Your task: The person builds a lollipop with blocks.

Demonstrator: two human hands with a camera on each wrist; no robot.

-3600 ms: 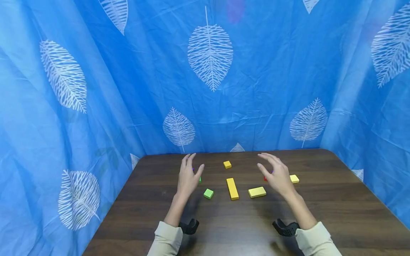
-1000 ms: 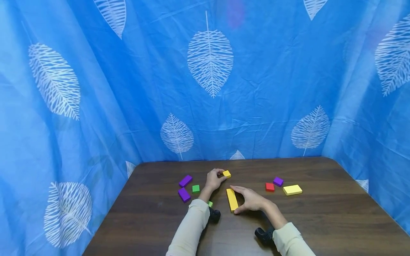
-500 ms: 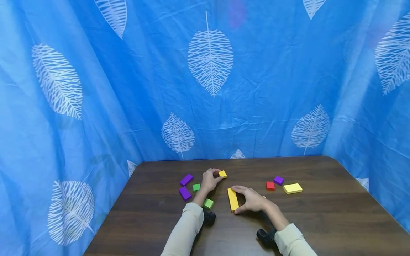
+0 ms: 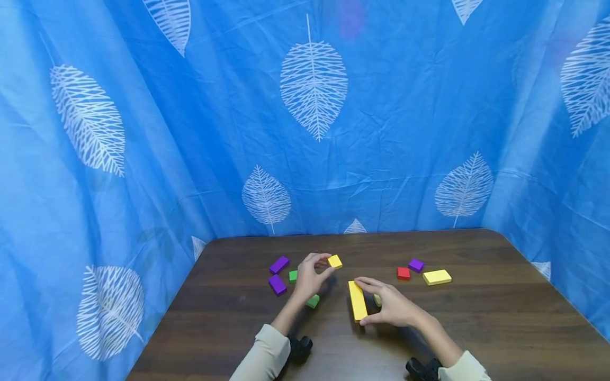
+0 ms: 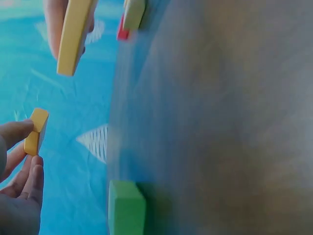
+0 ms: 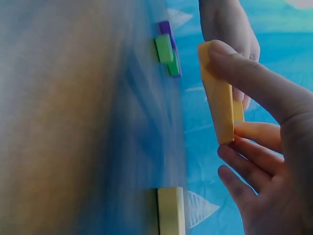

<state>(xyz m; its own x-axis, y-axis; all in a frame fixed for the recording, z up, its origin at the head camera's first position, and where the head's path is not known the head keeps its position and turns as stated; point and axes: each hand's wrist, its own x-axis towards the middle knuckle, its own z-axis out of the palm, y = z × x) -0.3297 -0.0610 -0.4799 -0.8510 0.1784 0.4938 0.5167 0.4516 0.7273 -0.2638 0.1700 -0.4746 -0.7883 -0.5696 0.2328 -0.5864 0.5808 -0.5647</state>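
Note:
My left hand (image 4: pixel 307 278) pinches a small yellow block (image 4: pixel 335 261) between thumb and fingers. In the left wrist view this block (image 5: pixel 37 131) is up off the table. My right hand (image 4: pixel 394 307) holds a long yellow block (image 4: pixel 358 302) by its two ends, thumb at the near end and fingers at the far end. The right wrist view shows this long block (image 6: pixel 217 95) raised too, with part of the small block behind it. The two blocks are apart in the head view, the small one farther back and to the left.
Left on the dark wooden table (image 4: pixel 229 328) lie two purple blocks (image 4: pixel 277 284), a green block (image 4: pixel 293 276) and a light green block (image 4: pixel 312 301), partly hidden. A pale yellow block (image 4: pixel 377 300) shows behind my right hand. Farther right are red (image 4: pixel 403 273), purple (image 4: pixel 415 265) and pale yellow (image 4: pixel 436 277) blocks.
Both hands were open above the table at first, then reached the two yellow blocks. Now both blocks are lifted; the long one has shifted slightly right.

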